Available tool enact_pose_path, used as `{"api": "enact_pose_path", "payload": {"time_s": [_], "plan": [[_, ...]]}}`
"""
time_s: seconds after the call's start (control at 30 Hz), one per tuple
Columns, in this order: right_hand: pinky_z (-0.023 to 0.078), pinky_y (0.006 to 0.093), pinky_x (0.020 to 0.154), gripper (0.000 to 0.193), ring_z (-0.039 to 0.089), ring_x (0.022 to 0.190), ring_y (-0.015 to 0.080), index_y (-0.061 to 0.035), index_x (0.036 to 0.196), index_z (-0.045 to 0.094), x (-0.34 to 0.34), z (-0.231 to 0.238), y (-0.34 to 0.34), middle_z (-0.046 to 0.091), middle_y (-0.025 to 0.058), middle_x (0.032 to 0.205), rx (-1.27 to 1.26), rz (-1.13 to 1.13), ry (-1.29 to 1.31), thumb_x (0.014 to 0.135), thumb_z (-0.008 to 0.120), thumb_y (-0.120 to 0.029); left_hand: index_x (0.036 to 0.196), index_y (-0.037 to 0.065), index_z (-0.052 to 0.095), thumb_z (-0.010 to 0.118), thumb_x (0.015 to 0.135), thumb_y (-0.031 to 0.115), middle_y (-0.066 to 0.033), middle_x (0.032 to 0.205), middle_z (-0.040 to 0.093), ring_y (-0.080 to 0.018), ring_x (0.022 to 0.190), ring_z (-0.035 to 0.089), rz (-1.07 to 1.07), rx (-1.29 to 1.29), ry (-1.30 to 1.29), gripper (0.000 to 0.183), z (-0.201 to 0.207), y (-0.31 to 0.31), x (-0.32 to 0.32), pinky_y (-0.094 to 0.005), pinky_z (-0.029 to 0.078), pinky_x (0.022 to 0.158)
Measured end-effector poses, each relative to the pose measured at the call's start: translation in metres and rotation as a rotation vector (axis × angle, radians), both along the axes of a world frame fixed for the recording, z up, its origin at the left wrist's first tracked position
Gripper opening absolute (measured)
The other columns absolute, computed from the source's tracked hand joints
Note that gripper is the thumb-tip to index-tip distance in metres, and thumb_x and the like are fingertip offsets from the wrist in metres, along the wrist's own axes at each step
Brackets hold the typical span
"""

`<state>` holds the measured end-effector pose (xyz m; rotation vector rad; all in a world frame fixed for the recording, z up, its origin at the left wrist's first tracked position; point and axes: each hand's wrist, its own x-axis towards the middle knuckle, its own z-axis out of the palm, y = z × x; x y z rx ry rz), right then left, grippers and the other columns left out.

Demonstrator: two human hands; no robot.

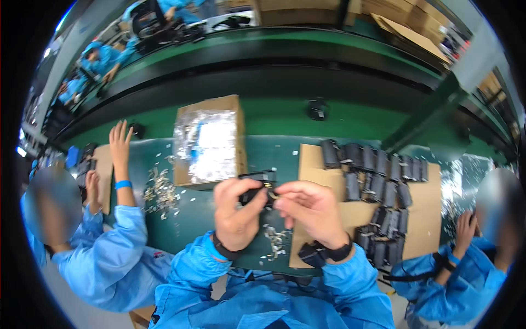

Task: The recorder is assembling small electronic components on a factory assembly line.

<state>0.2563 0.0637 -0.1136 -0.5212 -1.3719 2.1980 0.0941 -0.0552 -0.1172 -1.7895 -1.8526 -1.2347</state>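
Left hand fingers clenched round black part; right hand pinching small metal clip (wrists raised).

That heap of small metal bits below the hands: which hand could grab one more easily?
Probably the right hand: its fingers only pinch a small clip, nearer the heap, while the left hand grips the black part.

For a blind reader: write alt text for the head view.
Two bare hands, left hand and right hand, hold a small black part over a green table. More black parts lie on cardboard at right.
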Motion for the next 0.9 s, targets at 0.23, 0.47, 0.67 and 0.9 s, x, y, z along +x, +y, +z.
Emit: {"api": "enact_pose_path", "payload": {"time_s": [0.23,0.47,0.67,0.9], "plan": [[0.054,0.0223,0.061,0.022,0.066,0.070,0.0082,0.0044,0.116,0.074,0.000,0.010,0.004,0.075,0.0057,0.089,0.037,0.065,-0.182,0.096,0.077,-0.007,0.098,0.007,0.082,0.076,0.065,-0.004,-0.0075,0.117,0.067,-0.0319,0.109,0.057,0.072,-0.048,0.049,0.035,0.004,-0.011,0.002,-0.0414,0.048,0.095],[0.048,0.0213,0.062,0.018,0.062,0.076,0.0042,0.0051,0.110,0.076,-0.003,-0.002,0.005,0.073,0.0027,0.089,0.366,-0.089,-0.175,0.095,0.077,-0.006,0.096,0.007,0.083,0.075,0.066,-0.003,-0.0053,0.114,0.068,-0.0298,0.106,0.056,0.081,-0.117,0.117,0.033,0.006,-0.007,0.004,-0.0383,0.048,0.092],[0.044,0.0208,0.064,0.019,0.056,0.075,0.0026,0.0066,0.111,0.075,0.000,0.009,0.009,0.069,-0.0012,0.090,0.429,0.023,-0.358,0.095,0.076,-0.004,0.097,0.007,0.083,0.075,0.066,-0.002,-0.0043,0.112,0.067,-0.0278,0.105,0.057,0.106,-0.144,0.170,0.032,0.006,-0.006,0.005,-0.0369,0.048,0.092],[0.041,0.0234,0.056,0.012,0.052,0.064,0.0046,0.0035,0.102,0.075,-0.002,0.006,0.006,0.064,-0.0014,0.081,0.389,-0.075,-0.270,0.094,0.075,-0.005,0.102,0.008,0.082,0.077,0.073,0.000,-0.0037,0.114,0.067,-0.0285,0.108,0.057,-0.017,-0.225,-0.005,0.031,0.003,-0.008,-0.002,-0.0401,0.049,0.093]]}}
